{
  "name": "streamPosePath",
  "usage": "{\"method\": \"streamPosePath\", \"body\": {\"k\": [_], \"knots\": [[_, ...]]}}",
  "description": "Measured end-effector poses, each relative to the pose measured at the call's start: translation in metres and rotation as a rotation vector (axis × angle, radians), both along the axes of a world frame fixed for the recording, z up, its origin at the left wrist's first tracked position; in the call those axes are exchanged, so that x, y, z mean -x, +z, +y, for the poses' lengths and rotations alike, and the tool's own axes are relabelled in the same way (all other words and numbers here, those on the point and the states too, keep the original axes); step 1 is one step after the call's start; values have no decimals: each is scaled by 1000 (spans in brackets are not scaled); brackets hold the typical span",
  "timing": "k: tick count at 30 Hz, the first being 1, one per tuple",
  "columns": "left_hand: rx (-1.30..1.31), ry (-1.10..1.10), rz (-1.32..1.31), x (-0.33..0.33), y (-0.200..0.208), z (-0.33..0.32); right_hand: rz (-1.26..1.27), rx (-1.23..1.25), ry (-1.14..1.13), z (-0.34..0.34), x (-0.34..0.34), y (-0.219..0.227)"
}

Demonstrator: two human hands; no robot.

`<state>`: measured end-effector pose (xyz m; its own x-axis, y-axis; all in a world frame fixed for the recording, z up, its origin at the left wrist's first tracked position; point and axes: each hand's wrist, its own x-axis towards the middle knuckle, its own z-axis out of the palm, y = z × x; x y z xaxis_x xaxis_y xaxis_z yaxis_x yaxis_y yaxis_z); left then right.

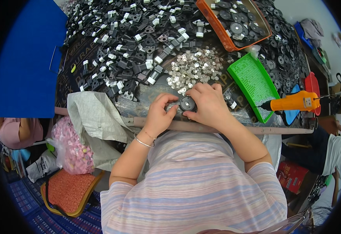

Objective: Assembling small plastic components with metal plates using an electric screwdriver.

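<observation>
A round black wheel-like disc (187, 103) with a pale metal centre lies at the near edge of the work table. My right hand (209, 102) curves over it, thumb on the near side and fingers on the far side, gripping it. Just left of the disc is my left hand (160, 113), thumb and forefinger curved and apart, with nothing plain to see between them. Beyond both hands spreads a pile of small shiny metal round pieces (195, 64). One black part with a white end (230, 102) sits right of my right hand.
Black-and-white plastic parts (139, 39) heap across the far left. An orange bin (213, 25) of black discs stands far right, near a green tray (234, 70) of tiny pieces. An orange-and-black power screwdriver (295, 103) hangs at right. A whitish sack (94, 113) drapes the left edge.
</observation>
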<state>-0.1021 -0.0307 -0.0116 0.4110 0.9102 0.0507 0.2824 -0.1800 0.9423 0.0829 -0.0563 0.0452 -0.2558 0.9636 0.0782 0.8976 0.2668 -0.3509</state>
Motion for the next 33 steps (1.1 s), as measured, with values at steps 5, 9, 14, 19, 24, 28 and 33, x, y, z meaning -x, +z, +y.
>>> {"method": "streamPosePath", "body": {"k": [5, 9, 14, 19, 24, 28, 33], "knots": [[-6, 1, 3, -1, 1, -1, 2, 26, -10, 0, -1, -4], [-14, -23, 23, -2, 3, 0, -17, 32, -3, 0, -2, -1], [-63, -33, 27, -3, 2, -1, -41, 58, 9, -1, -3, -2], [-63, -37, 26, 0, 5, -2, 26, 27, -8, -9, -7, 5], [-127, -36, 67, -2, 6, -1, 306, 167, 145, -36, -45, 34], [-272, 9, 78, -4, 4, 1, 759, 471, 568, -69, -120, 51], [-464, 34, 168, -2, -2, -3, 1152, 264, 570, -109, -219, 42]]}}
